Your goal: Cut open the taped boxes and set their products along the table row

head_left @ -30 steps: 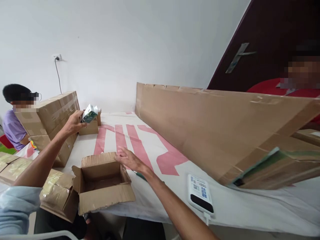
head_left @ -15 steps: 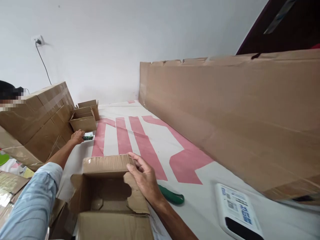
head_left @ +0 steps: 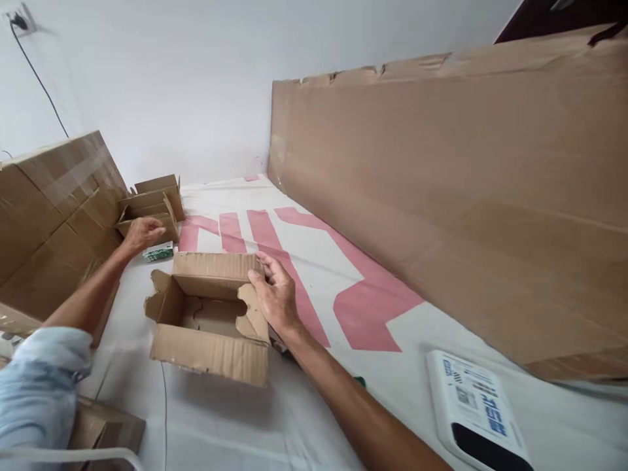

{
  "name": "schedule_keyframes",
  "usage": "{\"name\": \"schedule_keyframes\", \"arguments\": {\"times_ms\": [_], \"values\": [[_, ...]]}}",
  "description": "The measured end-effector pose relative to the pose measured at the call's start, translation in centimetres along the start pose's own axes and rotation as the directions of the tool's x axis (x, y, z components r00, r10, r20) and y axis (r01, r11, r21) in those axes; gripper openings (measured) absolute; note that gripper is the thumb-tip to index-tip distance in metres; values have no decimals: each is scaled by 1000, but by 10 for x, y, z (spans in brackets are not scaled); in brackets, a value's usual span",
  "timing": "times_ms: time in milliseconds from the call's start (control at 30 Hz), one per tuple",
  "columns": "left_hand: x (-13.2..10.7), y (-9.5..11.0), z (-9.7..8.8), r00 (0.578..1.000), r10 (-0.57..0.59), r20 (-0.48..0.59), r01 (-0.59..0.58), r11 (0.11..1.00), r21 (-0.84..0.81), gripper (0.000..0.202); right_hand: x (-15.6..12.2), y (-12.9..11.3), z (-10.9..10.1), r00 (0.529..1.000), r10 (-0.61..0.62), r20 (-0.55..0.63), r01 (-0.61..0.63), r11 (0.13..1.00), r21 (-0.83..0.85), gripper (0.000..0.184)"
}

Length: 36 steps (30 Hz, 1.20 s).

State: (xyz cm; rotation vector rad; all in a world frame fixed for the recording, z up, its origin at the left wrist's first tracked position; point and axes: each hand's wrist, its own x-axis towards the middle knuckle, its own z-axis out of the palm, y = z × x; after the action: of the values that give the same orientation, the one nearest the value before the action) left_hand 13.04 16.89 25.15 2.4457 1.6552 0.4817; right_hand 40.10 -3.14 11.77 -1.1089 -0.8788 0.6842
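An open cardboard box (head_left: 209, 353) with its flaps spread is in front of me. My right hand (head_left: 277, 291) grips its far right corner, thumb on the flap. Farther left, my left hand (head_left: 143, 235) is over a small green-and-white box (head_left: 158, 252) on the table. Its fingers are curled together, and whatever may be between them is hidden. Just behind that hand stands a pair of open cardboard boxes (head_left: 152, 208). Mostly covered by my right forearm, a green-handled tool (head_left: 361, 381) shows only a tip.
A tall cardboard panel (head_left: 432, 209) runs along the right side, and stacked cartons (head_left: 53, 229) wall off the left. A white flat device with a printed label (head_left: 478, 405) lies at the lower right. Another carton (head_left: 110, 428) is at the lower left. Red-printed white sheeting (head_left: 299, 275) covers the table.
My left hand has come off the small green-and-white box and risen beside the open cartons. The box in my right hand has moved away from me. The view has shifted.
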Motion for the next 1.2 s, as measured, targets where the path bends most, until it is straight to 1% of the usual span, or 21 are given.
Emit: {"name": "schedule_keyframes", "arguments": {"times_ms": [33, 67, 100, 133, 167, 200, 267, 300, 367, 433, 533, 633, 733, 800, 867, 967, 1033, 1100, 1133, 1167, 1200], "values": [[-12, 15, -12, 997, 56, 47, -54, 998, -42, 38, 7, 5, 6, 1000, 2, 2, -2, 1000, 7, 55], [-28, 31, -20, 969, 179, 170, -154, 977, -149, 44, 15, 10, 12, 1000, 5, 2, -5, 1000, 11, 55], [-49, 48, -23, 901, 298, 315, -230, 944, -236, 46, 22, 14, 19, 1000, 4, 7, -4, 1000, 13, 55], [-72, 63, -21, 801, 386, 457, -289, 919, -268, 47, 28, 17, 25, 1000, -1, 16, 1, 1000, 11, 56], [-96, 76, -14, 733, 416, 538, -343, 909, -235, 52, 34, 19, 30, 999, -12, 31, 12, 1000, 3, 56], [-118, 85, -3, 719, 400, 568, -393, 909, -142, 54, 37, 19, 34, 998, -26, 50, 26, 1000, -14, 58], [-149, 93, 22, 776, 313, 547, -441, 890, 116, 42, 39, 16, 33, 995, -59, 77, 64, 995, -75, 63], [-157, 91, 33, 814, 244, 527, -414, 880, 233, 34, 37, 13, 29, 993, -75, 89, 85, 990, -114, 66], [-156, 78, 43, 884, 101, 455, -310, 857, 411, 22, 26, 7, 14, 987, -100, 123, 123, 974, -193, 67], [-140, 57, 38, 920, 8, 392, -218, 842, 493, 17, 8, 0, -7, 977, -114, 180, 159, 952, -263, 61], [-109, 22, 16, 945, -86, 315, -110, 824, 556, 18, -25, -6, -41, 957, -121, 264, 215, 906, -365, 48], [-86, -5, 1, 957, -138, 254, -38, 810, 586, 18, -53, -5, -68, 944, -123, 306, 260, 849, -461, 40], [-74, -17, 2, 970, -143, 195, 1, 808, 589, 20, -71, 3, -85, 928, -115, 354, 310, 766, -564, 37], [-72, -15, 7, 979, -142, 149, 28, 810, 586, 23, -78, 10, -91, 912, -101, 398, 353, 690, -632, 36], [-74, -8, 9, 984, -140, 112, 49, 812, 581, 31, -85, 17, -96, 895, -97, 435, 400, 604, -689, 36], [-80, 7, -4, 988, -113, 108, 32, 821, 569, 55, -96, 26, -107, 870, -106, 482, 467, 494, -734, 35], [-90, 16, -25, 989, -85, 122, 4, 833, 553, 70, -103, 31, -116, 859, -111, 500, 492, 450, -745, 34], [-110, 22, -51, 985, -36, 168, -55, 861, 506, 77, -109, 35, -126, 853, -95, 513, 500, 427, -753, 30], [-126, 25, -65, 970, 26, 242, -131, 894, 428, 80, -112, 37, -131, 852, -81, 518, 500, 420, -757, 28], [-146, 26, -78, 940, 74, 333, -191, 923, 333, 85, -115, 38, -135, 851, -63, 521, 498, 414, -762, 26], [-169, 26, -88, 898, 98, 430, -220, 944, 245, 91, -117, 40, -138, 852, -47, 521, 493, 409, -768, 25]]}}
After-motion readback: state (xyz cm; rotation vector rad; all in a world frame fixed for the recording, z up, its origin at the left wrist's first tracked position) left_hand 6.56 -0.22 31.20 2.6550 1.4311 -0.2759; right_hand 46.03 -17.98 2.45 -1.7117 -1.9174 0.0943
